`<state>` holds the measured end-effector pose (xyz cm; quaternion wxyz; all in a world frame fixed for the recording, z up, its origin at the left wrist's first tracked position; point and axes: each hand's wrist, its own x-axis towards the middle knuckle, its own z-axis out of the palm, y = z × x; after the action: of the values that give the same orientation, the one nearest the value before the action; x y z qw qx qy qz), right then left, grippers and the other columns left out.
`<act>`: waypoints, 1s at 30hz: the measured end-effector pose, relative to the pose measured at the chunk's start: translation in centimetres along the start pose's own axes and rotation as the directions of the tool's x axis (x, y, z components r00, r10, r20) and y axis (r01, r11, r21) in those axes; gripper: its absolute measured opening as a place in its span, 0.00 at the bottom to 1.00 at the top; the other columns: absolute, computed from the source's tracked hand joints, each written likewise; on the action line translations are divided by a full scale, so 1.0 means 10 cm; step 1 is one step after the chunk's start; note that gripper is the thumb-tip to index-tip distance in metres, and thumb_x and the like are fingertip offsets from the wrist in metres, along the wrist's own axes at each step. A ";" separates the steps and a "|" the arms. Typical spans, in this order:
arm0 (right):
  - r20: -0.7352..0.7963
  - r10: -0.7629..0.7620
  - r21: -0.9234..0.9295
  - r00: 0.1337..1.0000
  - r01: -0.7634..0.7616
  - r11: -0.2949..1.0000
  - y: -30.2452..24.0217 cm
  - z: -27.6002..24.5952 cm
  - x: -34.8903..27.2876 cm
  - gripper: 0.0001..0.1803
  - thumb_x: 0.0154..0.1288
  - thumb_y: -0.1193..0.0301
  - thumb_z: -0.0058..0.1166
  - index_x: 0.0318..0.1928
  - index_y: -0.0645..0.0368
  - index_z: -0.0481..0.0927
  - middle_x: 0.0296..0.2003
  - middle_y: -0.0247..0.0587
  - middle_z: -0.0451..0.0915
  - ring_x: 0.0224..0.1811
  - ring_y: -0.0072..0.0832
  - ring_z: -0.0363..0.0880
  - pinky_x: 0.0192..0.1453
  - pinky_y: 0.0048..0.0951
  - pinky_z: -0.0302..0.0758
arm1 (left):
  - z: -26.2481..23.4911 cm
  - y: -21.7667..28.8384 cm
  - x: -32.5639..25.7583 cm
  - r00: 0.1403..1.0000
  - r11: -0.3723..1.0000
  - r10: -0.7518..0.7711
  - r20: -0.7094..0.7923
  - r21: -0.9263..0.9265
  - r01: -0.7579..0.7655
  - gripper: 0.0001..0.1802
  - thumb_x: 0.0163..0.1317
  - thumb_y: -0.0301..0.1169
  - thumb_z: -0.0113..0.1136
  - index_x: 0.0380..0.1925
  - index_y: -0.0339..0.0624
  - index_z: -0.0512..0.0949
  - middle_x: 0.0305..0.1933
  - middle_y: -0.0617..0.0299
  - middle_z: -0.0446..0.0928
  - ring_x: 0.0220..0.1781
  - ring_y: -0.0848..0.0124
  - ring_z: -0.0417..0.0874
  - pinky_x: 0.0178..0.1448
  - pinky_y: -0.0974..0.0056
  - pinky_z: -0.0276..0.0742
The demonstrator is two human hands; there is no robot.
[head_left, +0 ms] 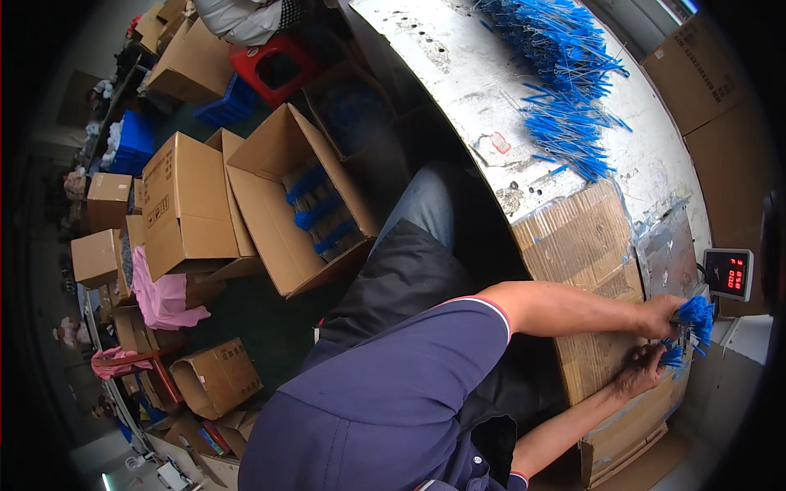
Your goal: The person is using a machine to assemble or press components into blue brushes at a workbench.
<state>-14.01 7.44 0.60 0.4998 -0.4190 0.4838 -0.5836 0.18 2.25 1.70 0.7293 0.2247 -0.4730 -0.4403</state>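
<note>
Navy sleeve (393,385) nearest; both hands, left hand (661,314) and right hand (640,370), grip a blue bundle (696,315), ends fanning rightward.

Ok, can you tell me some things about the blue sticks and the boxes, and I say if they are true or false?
1. Both hands grip blue sticks. True: the upper hand and lower hand hold a bundle of blue sticks.
2. The scale display shows green digits. False: they are red.
3. The open carton on the floor is empty. False: it holds bundles with blue ends.
4. A loose pile of blue sticks lies on the white table. True.
5. The stool is yellow. False: it is red.
</note>
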 end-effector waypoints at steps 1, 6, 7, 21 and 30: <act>0.004 0.001 -0.003 1.000 -0.001 1.000 0.02 -0.01 0.01 0.10 0.75 0.65 0.60 0.42 0.58 0.77 0.29 0.32 0.77 0.26 0.19 0.71 0.26 0.20 0.65 | -0.01 -0.01 0.01 0.999 0.999 -0.024 -0.033 -0.047 0.022 0.24 0.46 0.23 0.69 0.48 0.46 0.84 0.43 0.54 0.87 0.46 0.65 0.87 0.54 0.60 0.80; -0.116 -0.047 -0.069 0.992 0.040 0.997 -0.19 0.05 -0.08 0.09 0.74 0.66 0.60 0.40 0.58 0.76 0.29 0.31 0.75 0.25 0.18 0.70 0.25 0.19 0.65 | 0.04 -0.09 0.05 0.975 0.984 -0.177 0.133 0.020 0.176 0.24 0.47 0.23 0.70 0.49 0.44 0.83 0.44 0.54 0.87 0.46 0.71 0.84 0.56 0.60 0.80; -0.113 -0.045 -0.083 0.993 0.036 0.996 -0.17 0.07 -0.10 0.09 0.74 0.67 0.59 0.40 0.57 0.76 0.28 0.31 0.75 0.24 0.18 0.69 0.24 0.18 0.65 | 0.05 -0.12 0.06 0.968 0.981 -0.192 0.165 0.060 0.184 0.25 0.48 0.21 0.70 0.50 0.42 0.83 0.45 0.55 0.87 0.46 0.75 0.82 0.56 0.60 0.79; -0.302 -0.068 -0.019 0.951 0.065 0.998 -0.15 0.16 0.01 0.10 0.61 0.79 0.65 0.38 0.59 0.76 0.24 0.35 0.80 0.17 0.18 0.75 0.15 0.19 0.64 | -0.12 -0.10 0.15 0.966 0.863 -0.066 -0.249 0.471 0.181 0.10 0.67 0.29 0.62 0.45 0.38 0.78 0.36 0.43 0.81 0.40 0.44 0.82 0.44 0.50 0.75; -0.454 -0.171 -0.195 0.874 0.090 0.977 0.00 0.14 0.17 0.08 0.61 0.78 0.64 0.35 0.59 0.77 0.24 0.34 0.80 0.16 0.15 0.73 0.15 0.18 0.62 | -0.17 -0.12 0.14 0.982 0.781 -0.048 -0.184 0.605 0.151 0.11 0.69 0.28 0.64 0.50 0.39 0.82 0.36 0.55 0.85 0.37 0.72 0.80 0.47 0.62 0.77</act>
<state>-12.90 5.57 0.83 0.2904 -0.3380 0.6080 -0.6571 1.39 0.27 0.70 0.6269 0.5093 -0.5186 -0.2804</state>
